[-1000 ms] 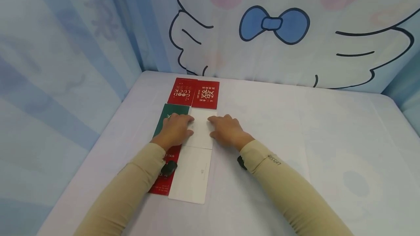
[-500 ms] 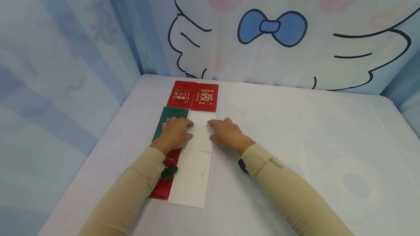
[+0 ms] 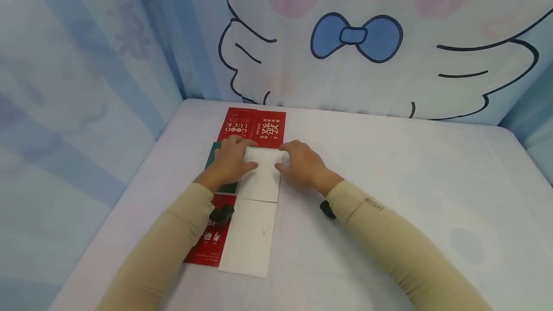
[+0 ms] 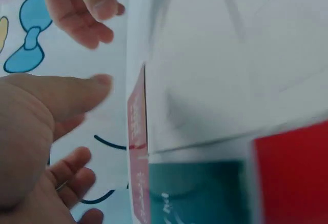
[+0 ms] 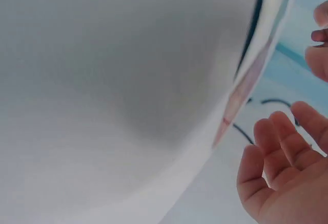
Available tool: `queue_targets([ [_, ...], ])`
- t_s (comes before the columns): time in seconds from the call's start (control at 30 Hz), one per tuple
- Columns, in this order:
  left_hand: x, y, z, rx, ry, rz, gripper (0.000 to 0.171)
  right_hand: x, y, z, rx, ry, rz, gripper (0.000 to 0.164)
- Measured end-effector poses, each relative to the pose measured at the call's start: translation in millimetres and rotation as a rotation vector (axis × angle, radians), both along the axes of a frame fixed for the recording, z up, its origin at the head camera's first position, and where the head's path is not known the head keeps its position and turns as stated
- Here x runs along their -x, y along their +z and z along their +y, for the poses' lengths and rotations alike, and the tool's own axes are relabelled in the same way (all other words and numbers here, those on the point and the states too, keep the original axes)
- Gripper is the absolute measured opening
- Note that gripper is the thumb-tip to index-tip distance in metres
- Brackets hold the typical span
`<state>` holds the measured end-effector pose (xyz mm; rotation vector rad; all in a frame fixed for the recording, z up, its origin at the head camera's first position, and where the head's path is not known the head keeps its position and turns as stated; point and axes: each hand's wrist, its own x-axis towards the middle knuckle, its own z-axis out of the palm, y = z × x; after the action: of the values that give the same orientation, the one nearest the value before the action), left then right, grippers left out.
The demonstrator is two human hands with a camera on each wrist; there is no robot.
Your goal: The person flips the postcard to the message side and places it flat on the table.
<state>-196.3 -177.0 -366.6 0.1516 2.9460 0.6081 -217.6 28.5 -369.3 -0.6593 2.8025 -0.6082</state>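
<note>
Two columns of cards lie flat against each other on the table. My left hand [image 3: 230,163] is at the far left corner of a white card [image 3: 260,179], fingers spread, across the green card [image 3: 228,188]. The right hand [image 3: 302,166] is at that card's far right corner, its fingertips beside the edge. Both thumbs point inward over the white card. In the left wrist view, the left hand [image 4: 31,126] has its thumb and fingers apart with nothing between them. Loosely bent fingers show on the right hand [image 5: 287,178] in the right wrist view.
Beyond the white card are a red GOOD LUCK card [image 3: 235,124] and a red card with large white characters [image 3: 269,128]. Nearer lie another white card [image 3: 247,239] and a red card [image 3: 203,251], partly under the left sleeve. A printed curtain [image 3: 302,76] stands behind the table.
Both hands have shifted from the white card's sides to its far corners. The left forearm has moved slightly left, baring more of the near red card.
</note>
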Motion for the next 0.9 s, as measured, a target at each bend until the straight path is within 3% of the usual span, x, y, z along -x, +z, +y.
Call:
queue_targets([
  [0.1, 19.4, 4.9, -6, -0.024, 0.000, 0.054, 0.065, 19.3, 9.1, 0, -0.024, -0.011, 0.067, 0.057],
  [0.17, 33.0, 4.0, -10, -0.023, 0.001, 0.051, 0.069, 32.2, 11.9, -4, -0.057, -0.005, 0.102, 0.058],
  [0.37, 62.9, -10.7, -6, 0.012, -0.012, -0.019, 0.076, 56.4, 6.7, -18, -0.154, 0.025, 0.053, 0.062],
  [0.53, 71.7, -19.7, 3, -0.002, 0.017, -0.102, 0.080, 61.6, -2.2, -22, -0.215, -0.005, -0.032, 0.063],
  [0.67, 73.2, -19.1, 2, 0.003, 0.041, -0.133, 0.079, 65.6, -9.4, -21, -0.201, -0.024, -0.073, 0.062],
  [0.9, 77.5, -13.9, 1, 0.040, 0.046, -0.141, 0.080, 72.2, -13.6, -24, -0.221, 0.014, 0.000, 0.058],
])
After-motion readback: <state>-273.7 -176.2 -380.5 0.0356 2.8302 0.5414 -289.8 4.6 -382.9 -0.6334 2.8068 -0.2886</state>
